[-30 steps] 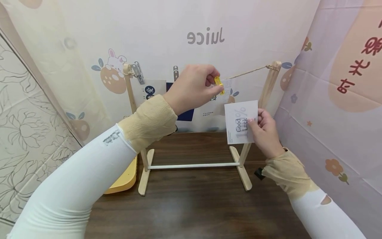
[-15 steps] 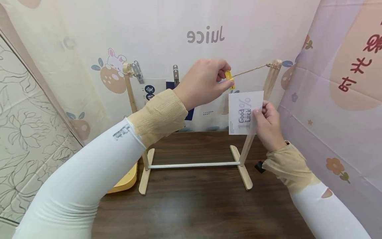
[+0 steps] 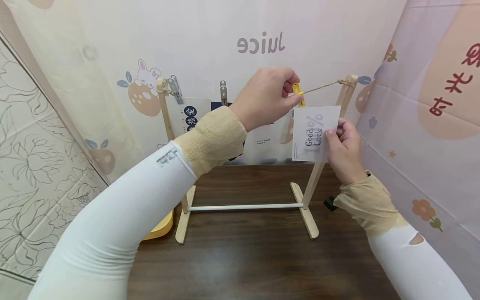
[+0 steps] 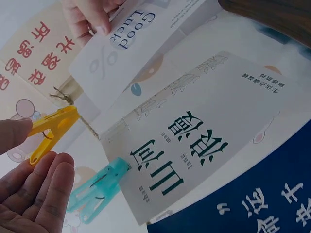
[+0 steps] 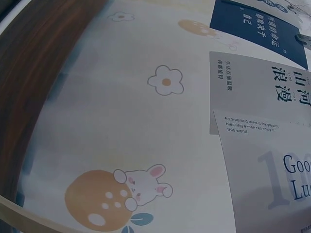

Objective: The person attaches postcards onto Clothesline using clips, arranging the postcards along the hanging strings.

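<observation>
In the head view, my left hand pinches a yellow clothespin beside the twine of a wooden rack. The left wrist view shows the clothespin's spread handles between thumb and fingers. My right hand holds a white "Good Luck" card by its right edge, just below the clothespin. Left of that, a card with green characters hangs from a teal clothespin. In the right wrist view, the "Good Luck" card overlaps the green-lettered card, and my right hand is out of sight.
Metal clips hold a dark blue card and a white card at the rack's left. The rack's white crossbar runs low above the brown table. A yellow tray sits behind my left arm.
My left hand has moved right along the twine with the yellow clothespin. My right hand has raised the "Good Luck" card and shifted it slightly right.
</observation>
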Action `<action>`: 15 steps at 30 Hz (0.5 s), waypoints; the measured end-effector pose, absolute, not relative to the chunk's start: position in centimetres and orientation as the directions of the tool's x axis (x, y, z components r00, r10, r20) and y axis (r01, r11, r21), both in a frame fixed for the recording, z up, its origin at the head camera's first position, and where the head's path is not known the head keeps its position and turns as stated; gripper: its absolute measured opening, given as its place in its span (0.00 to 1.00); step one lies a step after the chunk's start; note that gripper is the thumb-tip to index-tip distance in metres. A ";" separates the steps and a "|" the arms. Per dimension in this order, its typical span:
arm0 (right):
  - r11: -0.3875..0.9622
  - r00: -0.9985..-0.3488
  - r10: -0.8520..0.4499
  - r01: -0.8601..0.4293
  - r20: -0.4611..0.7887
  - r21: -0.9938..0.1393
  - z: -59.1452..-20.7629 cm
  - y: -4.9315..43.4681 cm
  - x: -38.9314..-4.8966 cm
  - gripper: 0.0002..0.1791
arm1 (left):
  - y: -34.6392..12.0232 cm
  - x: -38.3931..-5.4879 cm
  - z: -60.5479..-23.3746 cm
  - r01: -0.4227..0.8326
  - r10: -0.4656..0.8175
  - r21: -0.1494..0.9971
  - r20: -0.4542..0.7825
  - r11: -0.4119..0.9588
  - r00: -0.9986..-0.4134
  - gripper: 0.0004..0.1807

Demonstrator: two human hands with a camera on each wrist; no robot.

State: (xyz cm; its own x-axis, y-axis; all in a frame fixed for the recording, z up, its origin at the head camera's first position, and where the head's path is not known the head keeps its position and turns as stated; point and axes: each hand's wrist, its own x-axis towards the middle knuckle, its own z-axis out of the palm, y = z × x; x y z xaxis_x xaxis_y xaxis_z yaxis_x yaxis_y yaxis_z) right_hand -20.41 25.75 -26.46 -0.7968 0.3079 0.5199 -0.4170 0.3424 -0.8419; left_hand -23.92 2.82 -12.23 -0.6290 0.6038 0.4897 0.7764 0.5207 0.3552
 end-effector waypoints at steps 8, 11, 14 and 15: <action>0.308 -0.787 0.342 -0.423 0.514 -0.852 -25.8 26.0 -20.8 0.13 | 4.5 -23.9 -12.0 0.732 0.582 0.336 0.450 0.593 -0.677 0.19; 0.313 -0.779 0.351 -0.425 0.520 -0.849 -25.7 26.1 -20.9 0.13 | 5.0 -24.0 -12.0 0.732 0.580 0.308 0.458 0.608 -0.674 0.20; 0.315 -0.771 0.356 -0.433 0.528 -0.844 -25.5 26.2 -20.9 0.13 | 5.5 -24.1 -11.8 0.730 0.578 0.301 0.458 0.614 -0.675 0.20; 0.310 -0.767 0.358 -0.440 0.532 -0.843 -25.4 26.2 -21.0 0.13 | 5.6 -24.1 -11.7 0.729 0.579 0.302 0.455 0.615 -0.677 0.20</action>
State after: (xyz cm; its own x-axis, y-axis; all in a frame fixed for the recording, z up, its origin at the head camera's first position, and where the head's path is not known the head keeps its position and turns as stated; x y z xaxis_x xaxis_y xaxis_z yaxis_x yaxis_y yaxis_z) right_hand -20.96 26.24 -25.40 -0.7670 0.3582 0.5323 -0.4401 0.3100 -0.8427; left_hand -24.09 5.63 -11.67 -0.6770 0.5786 0.4549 0.7285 0.6147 0.3024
